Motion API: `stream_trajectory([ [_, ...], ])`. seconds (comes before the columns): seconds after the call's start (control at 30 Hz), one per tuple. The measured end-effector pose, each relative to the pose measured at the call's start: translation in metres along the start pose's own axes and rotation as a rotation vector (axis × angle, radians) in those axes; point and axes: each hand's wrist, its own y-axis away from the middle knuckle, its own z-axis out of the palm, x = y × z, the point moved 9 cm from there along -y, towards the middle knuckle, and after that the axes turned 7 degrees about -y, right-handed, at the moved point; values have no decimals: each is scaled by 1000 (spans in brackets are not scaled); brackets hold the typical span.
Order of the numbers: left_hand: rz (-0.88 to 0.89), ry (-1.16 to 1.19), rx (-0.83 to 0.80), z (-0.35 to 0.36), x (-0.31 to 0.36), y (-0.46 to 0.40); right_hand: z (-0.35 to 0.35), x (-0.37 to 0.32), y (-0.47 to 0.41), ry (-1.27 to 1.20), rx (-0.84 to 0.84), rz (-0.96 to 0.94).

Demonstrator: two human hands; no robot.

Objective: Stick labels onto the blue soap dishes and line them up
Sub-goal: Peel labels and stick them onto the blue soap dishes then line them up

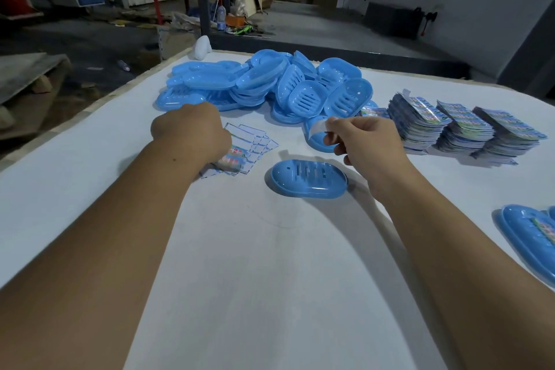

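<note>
A single blue soap dish point(308, 179) lies upside down on the white table, between my two hands. My left hand point(192, 129) rests on a fan of label sheets point(249, 146), its curled fingers pinching a colourful sheet at the near side. My right hand point(365, 141) is raised just beyond the dish and pinches a peeled, translucent label point(319, 126) between thumb and fingers. Another blue dish point(321, 141) lies partly hidden behind that hand.
A big heap of blue soap dishes point(270, 84) fills the far middle of the table point(270, 264). Three stacks of printed label sheets point(462, 129) stand at the right. A labelled dish point(531, 237) lies at the right edge. A workshop floor lies beyond.
</note>
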Motion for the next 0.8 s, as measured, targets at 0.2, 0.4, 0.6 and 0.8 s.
stream_trajectory([
  [0.2,141,626,131,-20,30,11,1,-12,2,198,51,-171],
  [0.4,277,1213,-113,-16,84,44,6,-33,14,312,85,-410],
  [0.6,276,1245,-148,-10,86,42,10,-30,12,222,17,-425],
  [0.8,242,1255,-169,-6,86,38,14,-30,11,158,-62,-424],
])
